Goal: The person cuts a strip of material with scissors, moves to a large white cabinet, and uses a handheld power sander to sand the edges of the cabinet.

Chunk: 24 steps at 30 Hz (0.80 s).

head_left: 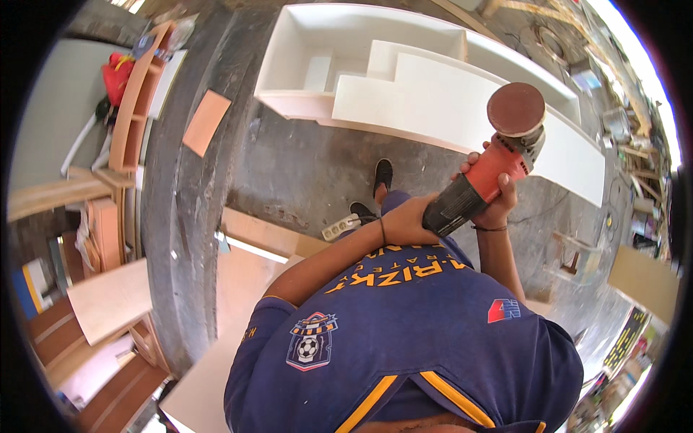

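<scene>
the left hand, its fingers hidden beneath, curls around the black rear grip of a red-and-black handheld disc sander, while the right hand wraps its red body, fingers and thumb on opposite sides. left forearm angled across the torso and right forearm reaching forward, the sander points toward the right half of the long white open-topped cabinet, its round reddish-brown disc facing up. good sanding probably calls for this two-handed grip, fingers clear and the disc met lightly and evenly with the surface.
</scene>
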Each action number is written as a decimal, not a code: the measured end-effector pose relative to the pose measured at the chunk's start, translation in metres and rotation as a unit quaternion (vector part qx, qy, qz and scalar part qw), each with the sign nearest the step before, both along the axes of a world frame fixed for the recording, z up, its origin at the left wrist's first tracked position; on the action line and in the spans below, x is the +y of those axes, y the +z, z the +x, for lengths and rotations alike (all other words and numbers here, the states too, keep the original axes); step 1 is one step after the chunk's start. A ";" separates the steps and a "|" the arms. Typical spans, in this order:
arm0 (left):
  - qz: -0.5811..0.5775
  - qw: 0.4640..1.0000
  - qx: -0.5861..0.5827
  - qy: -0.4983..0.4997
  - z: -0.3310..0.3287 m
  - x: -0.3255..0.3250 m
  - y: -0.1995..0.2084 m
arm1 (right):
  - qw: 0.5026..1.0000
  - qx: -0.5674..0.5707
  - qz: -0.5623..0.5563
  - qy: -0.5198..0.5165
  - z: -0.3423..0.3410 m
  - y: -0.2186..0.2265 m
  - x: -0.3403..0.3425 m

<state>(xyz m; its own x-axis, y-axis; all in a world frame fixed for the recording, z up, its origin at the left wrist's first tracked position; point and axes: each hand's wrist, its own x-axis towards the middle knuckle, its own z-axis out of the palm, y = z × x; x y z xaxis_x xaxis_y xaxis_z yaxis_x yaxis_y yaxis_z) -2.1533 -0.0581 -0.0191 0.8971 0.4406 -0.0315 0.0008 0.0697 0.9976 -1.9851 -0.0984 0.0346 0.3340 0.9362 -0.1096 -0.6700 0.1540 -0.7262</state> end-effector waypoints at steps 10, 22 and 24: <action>0.028 0.977 0.086 -0.192 0.048 0.109 0.001 | 0.984 0.055 0.000 -0.169 0.030 -0.018 0.053; 0.021 0.922 0.064 -0.380 0.046 0.190 -0.010 | 0.938 0.013 -0.029 -0.344 -0.016 -0.028 0.082; 0.033 0.905 0.048 -0.421 0.035 0.206 -0.014 | 0.924 0.009 -0.041 -0.381 -0.041 -0.028 0.089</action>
